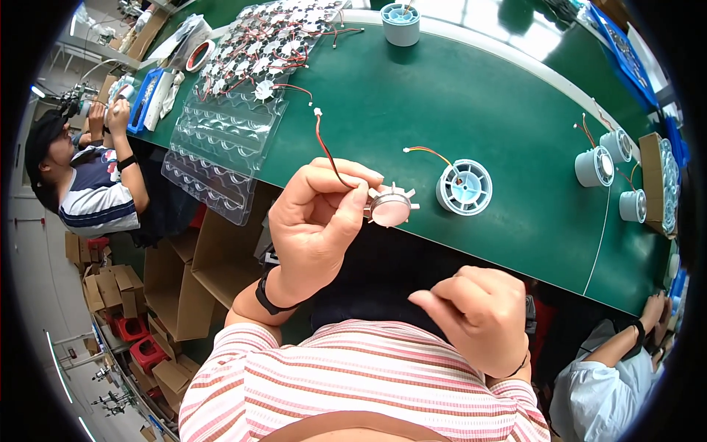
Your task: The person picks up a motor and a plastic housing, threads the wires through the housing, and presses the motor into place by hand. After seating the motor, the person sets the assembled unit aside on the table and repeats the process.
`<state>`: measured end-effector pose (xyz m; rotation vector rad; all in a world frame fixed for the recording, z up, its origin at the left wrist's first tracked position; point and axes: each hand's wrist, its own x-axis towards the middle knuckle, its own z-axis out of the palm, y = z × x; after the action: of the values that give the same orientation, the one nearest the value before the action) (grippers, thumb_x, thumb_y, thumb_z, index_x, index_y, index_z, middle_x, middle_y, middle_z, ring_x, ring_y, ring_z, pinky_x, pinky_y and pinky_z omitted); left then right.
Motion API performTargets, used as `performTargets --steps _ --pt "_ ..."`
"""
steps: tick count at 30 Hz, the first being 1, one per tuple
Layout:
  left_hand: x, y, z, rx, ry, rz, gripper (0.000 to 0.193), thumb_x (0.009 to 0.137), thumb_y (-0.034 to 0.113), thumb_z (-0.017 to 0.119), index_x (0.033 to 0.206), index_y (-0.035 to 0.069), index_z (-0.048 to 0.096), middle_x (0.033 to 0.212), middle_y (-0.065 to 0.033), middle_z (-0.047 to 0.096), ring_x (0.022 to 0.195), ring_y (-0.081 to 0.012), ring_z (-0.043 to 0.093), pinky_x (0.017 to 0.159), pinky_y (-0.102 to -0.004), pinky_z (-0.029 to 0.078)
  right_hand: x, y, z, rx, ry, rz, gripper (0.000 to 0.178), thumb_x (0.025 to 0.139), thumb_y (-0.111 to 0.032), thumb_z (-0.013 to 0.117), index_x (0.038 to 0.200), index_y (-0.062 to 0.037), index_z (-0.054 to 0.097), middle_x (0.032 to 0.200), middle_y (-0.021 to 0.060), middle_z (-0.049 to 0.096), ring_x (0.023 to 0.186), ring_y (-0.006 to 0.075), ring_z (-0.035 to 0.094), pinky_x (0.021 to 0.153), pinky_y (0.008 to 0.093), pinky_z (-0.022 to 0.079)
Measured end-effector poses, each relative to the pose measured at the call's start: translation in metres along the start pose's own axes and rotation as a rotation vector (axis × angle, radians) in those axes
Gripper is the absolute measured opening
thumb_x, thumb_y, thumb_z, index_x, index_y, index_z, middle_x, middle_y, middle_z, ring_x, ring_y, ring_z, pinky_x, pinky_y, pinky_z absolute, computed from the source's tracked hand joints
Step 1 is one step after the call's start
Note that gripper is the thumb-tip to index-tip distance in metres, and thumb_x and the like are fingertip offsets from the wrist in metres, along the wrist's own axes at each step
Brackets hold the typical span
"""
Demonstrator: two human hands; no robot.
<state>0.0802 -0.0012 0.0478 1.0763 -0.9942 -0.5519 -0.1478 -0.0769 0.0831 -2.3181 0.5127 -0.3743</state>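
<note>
My left hand (313,228) is closed, pinching a small fan wheel (391,208) by its lead, just above the table's near edge. The wheel has a round, silver-rimmed face with short white blades around it. Its red and black wires rise to a white plug. In front of my body, my right hand (479,317) is loosely curled with the thumb sticking out; nothing shows in it. A light blue round housing (465,188) with a spoked inside stands on the green table (368,110), right of the fan wheel. A red and yellow wire with a plug comes out of it.
Clear plastic trays (221,147) lie at the left, the top one filled with several wired fan wheels (272,51). Another housing (401,26) stands at the far edge; several more (593,166) stand at right beside a cardboard box (651,177). Co-workers (92,169) sit on both sides.
</note>
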Motion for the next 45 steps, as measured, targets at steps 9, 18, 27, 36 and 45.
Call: performTargets --steps 9,18,27,36,45 --pt "0.0 -0.003 0.031 -0.264 0.02 -0.171 0.006 0.099 -0.008 0.058 0.103 -0.003 0.057 0.114 -0.0178 0.068 0.097 -0.0149 0.07 0.084 -0.0281 0.06 0.027 0.01 0.02 0.12 0.553 -0.112 0.053 0.072 0.001 0.088 0.118 -0.0089 0.065 0.123 0.0162 0.06 0.107 0.0301 0.065 0.083 0.0354 0.056" --pt "0.017 -0.012 0.039 -0.336 -0.117 -0.261 0.009 0.098 -0.005 0.062 0.107 -0.003 0.063 0.113 -0.0141 0.069 0.094 -0.0109 0.07 0.079 -0.0242 0.06 0.033 0.026 0.01 0.251 0.604 -0.087 0.044 0.074 0.009 0.083 0.115 -0.004 0.072 0.118 0.015 0.062 0.1 0.0262 0.068 0.083 0.0339 0.058" --pt "0.034 -0.038 0.049 -0.214 -0.075 -0.507 0.009 0.1 0.004 0.064 0.101 -0.004 0.067 0.116 -0.0155 0.071 0.075 -0.0081 0.066 0.062 -0.0208 0.054 0.041 0.021 0.007 0.031 0.639 0.14 0.035 0.074 0.011 0.079 0.106 -0.0023 0.076 0.104 0.0112 0.068 0.094 0.0229 0.068 0.079 0.0321 0.055" --pt "0.04 -0.04 0.047 -0.254 -0.163 -0.647 0.005 0.103 0.003 0.055 0.102 -0.002 0.055 0.119 -0.0184 0.07 0.069 -0.0095 0.068 0.055 -0.0209 0.056 0.048 0.025 0.005 0.001 0.585 0.149 0.035 0.074 0.011 0.079 0.106 -0.0021 0.076 0.106 0.0122 0.068 0.093 0.0242 0.069 0.079 0.0338 0.055" --pt "0.025 -0.048 0.046 -0.127 -0.244 -0.409 0.004 0.102 -0.005 0.048 0.101 -0.002 0.046 0.121 -0.0208 0.067 0.079 -0.012 0.071 0.064 -0.0247 0.064 0.042 0.032 -0.004 -0.058 0.478 0.096 0.035 0.074 0.009 0.08 0.107 -0.0034 0.078 0.113 0.0132 0.069 0.105 0.0285 0.068 0.086 0.0349 0.056"
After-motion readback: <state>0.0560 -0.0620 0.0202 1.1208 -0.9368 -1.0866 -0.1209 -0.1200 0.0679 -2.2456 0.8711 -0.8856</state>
